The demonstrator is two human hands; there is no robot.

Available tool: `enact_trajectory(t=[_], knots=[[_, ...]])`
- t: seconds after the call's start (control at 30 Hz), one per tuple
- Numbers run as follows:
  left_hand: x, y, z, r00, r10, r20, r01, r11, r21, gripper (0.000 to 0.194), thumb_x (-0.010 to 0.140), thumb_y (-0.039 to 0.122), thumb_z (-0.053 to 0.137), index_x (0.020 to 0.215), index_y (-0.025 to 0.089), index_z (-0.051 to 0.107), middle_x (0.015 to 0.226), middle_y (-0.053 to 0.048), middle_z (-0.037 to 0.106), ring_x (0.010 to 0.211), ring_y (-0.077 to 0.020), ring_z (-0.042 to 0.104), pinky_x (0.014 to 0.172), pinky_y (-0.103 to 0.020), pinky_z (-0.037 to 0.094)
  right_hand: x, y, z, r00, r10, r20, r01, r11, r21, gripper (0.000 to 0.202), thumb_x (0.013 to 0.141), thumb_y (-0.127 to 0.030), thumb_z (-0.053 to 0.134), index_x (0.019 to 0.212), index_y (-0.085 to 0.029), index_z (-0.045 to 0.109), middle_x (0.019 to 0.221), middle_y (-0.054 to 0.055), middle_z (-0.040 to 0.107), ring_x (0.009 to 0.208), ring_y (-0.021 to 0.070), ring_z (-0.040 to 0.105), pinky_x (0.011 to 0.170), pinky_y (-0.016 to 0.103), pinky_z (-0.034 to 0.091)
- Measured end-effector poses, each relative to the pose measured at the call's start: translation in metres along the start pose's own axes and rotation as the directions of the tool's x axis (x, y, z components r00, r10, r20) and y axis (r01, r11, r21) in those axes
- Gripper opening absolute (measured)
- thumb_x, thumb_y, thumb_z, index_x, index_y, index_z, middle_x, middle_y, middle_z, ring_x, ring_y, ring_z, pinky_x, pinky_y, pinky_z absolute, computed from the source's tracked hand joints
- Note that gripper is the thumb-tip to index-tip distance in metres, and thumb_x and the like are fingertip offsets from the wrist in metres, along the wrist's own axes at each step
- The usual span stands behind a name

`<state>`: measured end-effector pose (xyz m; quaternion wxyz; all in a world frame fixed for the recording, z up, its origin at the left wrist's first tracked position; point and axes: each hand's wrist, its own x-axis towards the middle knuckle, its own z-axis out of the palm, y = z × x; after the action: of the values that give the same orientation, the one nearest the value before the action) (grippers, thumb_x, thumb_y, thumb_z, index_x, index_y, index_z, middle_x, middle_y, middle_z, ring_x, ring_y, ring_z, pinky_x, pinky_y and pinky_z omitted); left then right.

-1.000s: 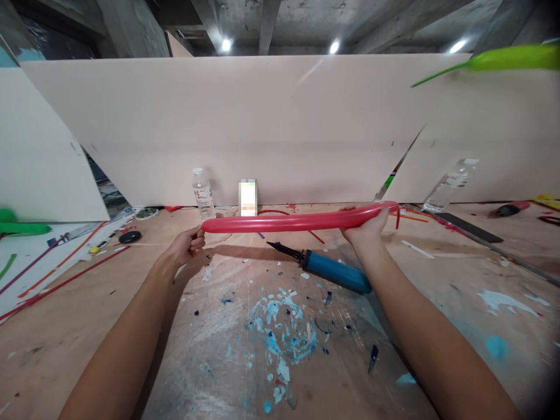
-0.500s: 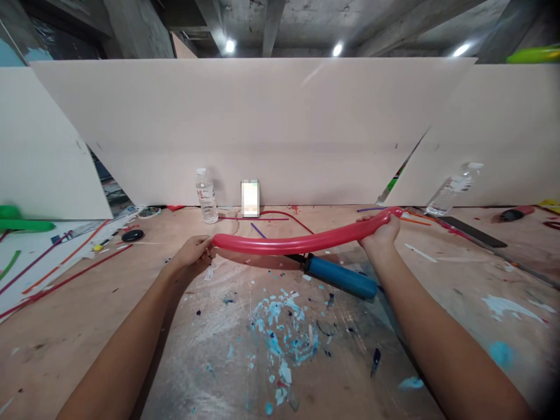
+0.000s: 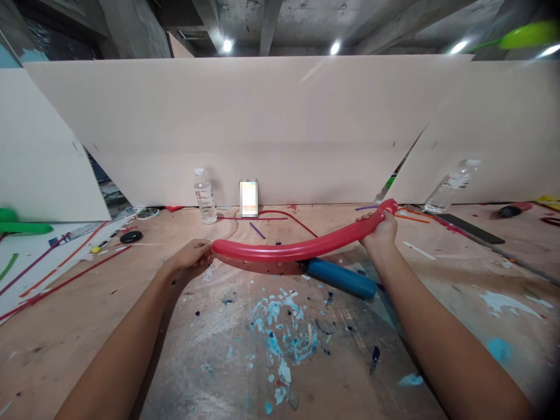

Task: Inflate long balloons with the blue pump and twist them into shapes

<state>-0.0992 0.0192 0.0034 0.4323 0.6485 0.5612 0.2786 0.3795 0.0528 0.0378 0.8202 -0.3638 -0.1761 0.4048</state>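
Note:
A long red modelling balloon (image 3: 284,249), inflated and sagging in a shallow curve, stretches between my two hands above the table. My left hand (image 3: 193,255) pinches its left end with closed fingers. Near the other end, my right hand (image 3: 380,230) is wrapped round the balloon, and a short bulging tip sticks up past the thumb. Beneath the balloon lies a blue hand pump (image 3: 341,278) on the table, its nozzle end partly hidden by the balloon.
Two water bottles, one upright (image 3: 205,196) and one tilted (image 3: 452,186), stand by the white board (image 3: 262,128). A phone-like screen (image 3: 248,198) leans there. Uninflated balloons, a black round object (image 3: 130,237) and a dark flat bar (image 3: 469,228) lie around. Paint flakes (image 3: 284,332) cover the front.
The red balloon's middle sags lower, covering more of the pump's nozzle, and its right tip bends up more sharply at my right hand. A green balloon at upper right shows more.

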Motion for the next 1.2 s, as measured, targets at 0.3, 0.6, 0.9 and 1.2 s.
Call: enact_trajectory(t=[0.3,0.6,0.9,1.2], knots=[[0.006,-0.009,-0.002,0.999,-0.003,0.036,-0.001,0.995,0.098,0.051,0.081,0.061,0.046,0.062,0.015,0.055,0.055,-0.002,0.053,0.042,-0.0082,0.038,0.04,-0.021,0.029,0.001,0.0,0.001,0.996,0.071,-0.05,-0.065,0.991,0.114,0.029,0.09,-0.022,0.033,0.063,-0.02,0.04,0.05,-0.006,0.043,0.041,0.0071,0.046,0.044,0.02,0.045],[0.007,-0.01,0.002,0.997,0.053,0.047,-0.055,0.998,0.043,0.052,0.082,0.064,0.044,0.065,0.015,0.054,0.056,-0.002,0.053,0.044,-0.0094,0.043,0.042,-0.021,0.03,-0.006,-0.002,0.01,0.995,0.089,0.053,-0.094,0.988,0.118,0.05,0.092,-0.061,0.03,0.073,-0.021,0.052,0.063,0.001,0.058,0.057,0.0136,0.06,0.051,0.026,0.053],[0.012,0.029,0.045,0.973,0.224,0.05,-0.226,0.973,0.039,0.043,0.087,0.052,0.043,0.067,0.015,0.053,0.055,0.001,0.049,0.048,-0.01,0.044,0.046,-0.022,0.033,-0.058,0.028,0.046,0.845,0.294,0.447,-0.351,0.935,0.049,0.034,0.089,-0.051,0.049,0.084,-0.019,0.061,0.083,0.008,0.071,0.082,0.0202,0.068,0.071,0.035,0.06],[0.005,0.051,0.077,0.948,0.27,0.17,-0.28,0.959,0.036,0.046,0.09,0.054,0.038,0.068,0.016,0.051,0.054,0.002,0.048,0.05,-0.0107,0.045,0.048,-0.022,0.033,-0.065,0.029,0.053,0.97,0.215,0.117,-0.231,0.961,0.153,0.028,0.097,-0.034,0.042,0.078,-0.019,0.055,0.066,-0.001,0.064,0.061,0.0109,0.064,0.064,0.023,0.059]])
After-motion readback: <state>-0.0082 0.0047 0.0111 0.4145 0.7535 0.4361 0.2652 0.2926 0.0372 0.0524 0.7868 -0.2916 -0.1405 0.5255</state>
